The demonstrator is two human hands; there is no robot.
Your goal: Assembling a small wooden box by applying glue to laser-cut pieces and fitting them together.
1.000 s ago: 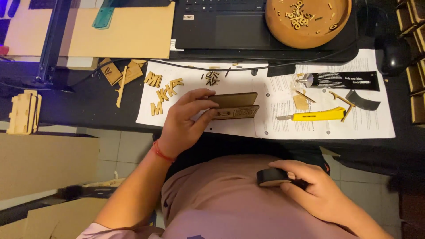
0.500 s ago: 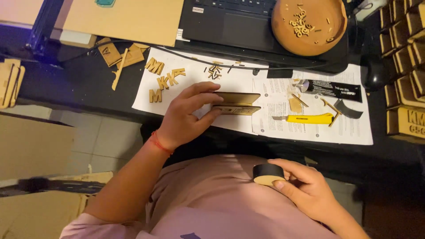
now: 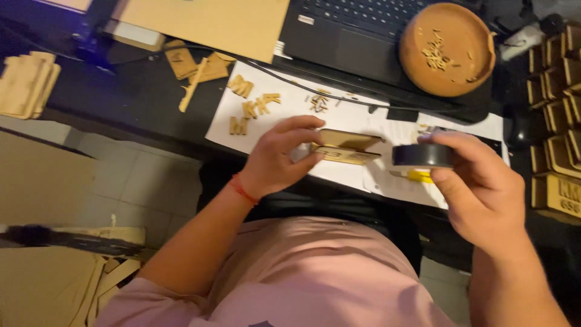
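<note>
The right hand [image 3: 478, 188] has come up from the lap and now grips one black tape roll [image 3: 422, 155] just right of the wooden piece [image 3: 346, 147]. The left hand [image 3: 277, 158] pinches that piece's left end on the paper sheet [image 3: 284, 130], near the table's front edge; its long axis runs left-right toward the roll. One bowl [image 3: 446, 48] stands behind.
</note>
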